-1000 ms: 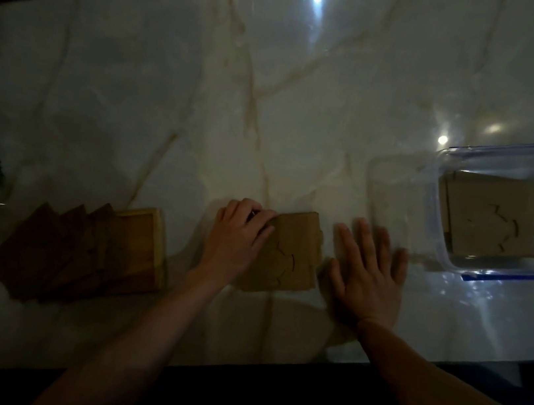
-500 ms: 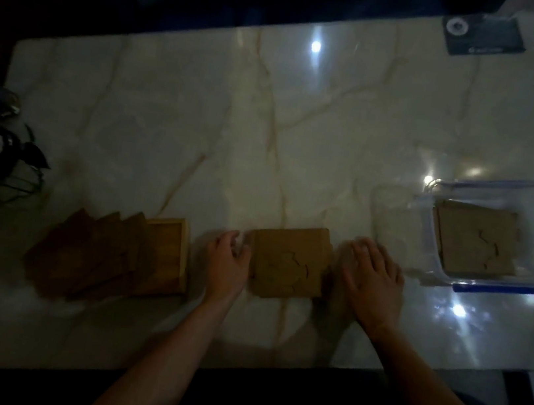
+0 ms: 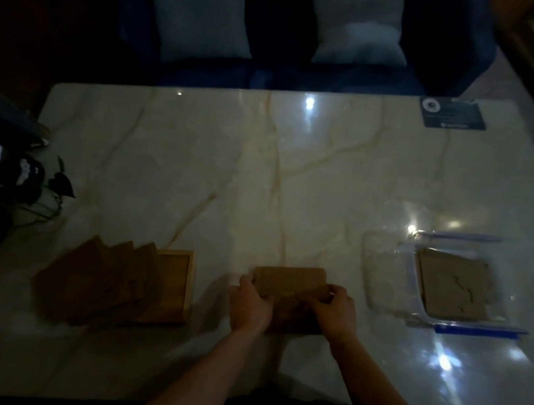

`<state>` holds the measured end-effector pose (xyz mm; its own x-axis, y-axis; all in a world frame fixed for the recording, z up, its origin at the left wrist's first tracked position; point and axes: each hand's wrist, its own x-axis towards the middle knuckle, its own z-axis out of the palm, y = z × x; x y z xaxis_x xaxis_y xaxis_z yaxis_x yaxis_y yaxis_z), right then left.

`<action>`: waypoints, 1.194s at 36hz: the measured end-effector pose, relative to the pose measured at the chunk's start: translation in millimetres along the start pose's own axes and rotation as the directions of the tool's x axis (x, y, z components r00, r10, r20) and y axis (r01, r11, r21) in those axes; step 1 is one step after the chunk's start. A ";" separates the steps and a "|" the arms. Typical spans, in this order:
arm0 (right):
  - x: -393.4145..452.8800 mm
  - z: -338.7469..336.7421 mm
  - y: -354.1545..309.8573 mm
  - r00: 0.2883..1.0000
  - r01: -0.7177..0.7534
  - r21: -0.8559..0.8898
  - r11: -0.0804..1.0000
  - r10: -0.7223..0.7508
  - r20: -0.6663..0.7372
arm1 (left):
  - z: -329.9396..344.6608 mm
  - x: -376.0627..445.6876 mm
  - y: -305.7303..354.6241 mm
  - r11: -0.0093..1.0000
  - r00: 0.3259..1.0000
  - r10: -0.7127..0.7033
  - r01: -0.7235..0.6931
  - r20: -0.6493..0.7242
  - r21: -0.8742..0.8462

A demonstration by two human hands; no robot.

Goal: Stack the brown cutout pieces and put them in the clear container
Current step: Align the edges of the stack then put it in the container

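Dim light. Left hand (image 3: pixel 248 305) and right hand (image 3: pixel 336 311) each pinch a side of the cutout stack (image 3: pixel 291 284); both grips are closed on it, its far edge tilted up off the marble surface (image 3: pixel 227 179). Clear container (image 3: pixel 383 271) sits well right, more cutouts (image 3: pixel 454 287) lying flat inside. A wooden tray (image 3: pixel 177 284) with fanned brown pieces (image 3: pixel 90 283) lies left of the hands.

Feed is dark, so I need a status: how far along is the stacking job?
Done: some brown pieces already lie in the clear container. In hand: left hand and right hand grip a stack. Left: the fanned pieces by the wooden tray.
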<state>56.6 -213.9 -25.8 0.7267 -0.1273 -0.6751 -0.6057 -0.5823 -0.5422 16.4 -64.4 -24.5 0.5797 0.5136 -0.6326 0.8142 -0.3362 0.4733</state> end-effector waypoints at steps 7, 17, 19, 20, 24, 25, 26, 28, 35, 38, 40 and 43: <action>4.7 -4.1 7.1 1.000 0.011 0.062 0.998 -0.010 -0.014 | -3.6 16.3 -12.1 0.978 0.994 -0.031 0.053 0.105 -0.204; -14.6 -36.9 6.0 0.942 0.289 -0.087 0.953 -0.267 0.202 | -26.5 4.7 -28.6 0.930 0.972 0.209 -0.163 0.108 -0.330; -23.4 -40.9 3.7 0.907 0.410 -0.115 0.905 -0.392 0.152 | -31.7 -0.4 -29.5 0.894 0.941 0.335 -0.304 0.040 -0.330; -27.0 -41.7 2.3 0.885 0.463 -0.122 0.878 -0.451 0.118 | -33.5 -2.0 -29.8 0.874 0.920 0.392 -0.369 0.008 -0.316; -32.5 -42.0 2.8 0.808 0.586 -0.149 0.797 -0.589 0.027 | -40.0 -4.0 -31.4 0.821 0.858 0.507 -0.510 -0.084 -0.257; -33.1 -41.3 4.6 0.798 0.598 -0.158 0.786 -0.602 0.022 | -40.2 -3.6 -32.4 0.815 0.849 0.519 -0.525 -0.094 -0.243; -33.2 -39.9 6.6 0.794 0.602 -0.162 0.782 -0.607 0.023 | -39.5 -2.7 -33.7 0.811 0.842 0.530 -0.537 -0.100 -0.230; -32.5 -35.7 11.3 0.808 0.586 -0.177 0.791 -0.588 0.045 | -35.6 -1.0 -37.4 0.815 0.837 0.540 -0.546 -0.090 -0.192; -26.1 -22.5 19.3 0.889 0.457 -0.195 0.868 -0.440 0.125 | -23.1 4.6 -43.8 0.874 0.878 0.478 -0.471 0.037 -0.120; -24.7 -22.5 17.1 0.889 0.458 -0.210 0.864 -0.449 0.094 | -24.5 5.7 -42.3 0.866 0.872 0.489 -0.483 0.018 -0.128; -25.7 -23.4 15.3 0.870 0.491 -0.205 0.847 -0.491 0.055 | -27.2 5.2 -41.2 0.835 0.841 0.540 -0.539 -0.021 -0.111; -28.4 -24.7 14.6 0.846 0.524 -0.192 0.830 -0.532 0.009 | -28.1 5.0 -39.8 0.787 0.800 0.594 -0.599 -0.083 -0.145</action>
<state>35.1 -238.6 -2.1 0.9346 0.2099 -0.2873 -0.0594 -0.7042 -0.7075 -14.0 -26.3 -29.3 0.9450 0.2766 -0.1743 0.2892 -0.4581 0.8405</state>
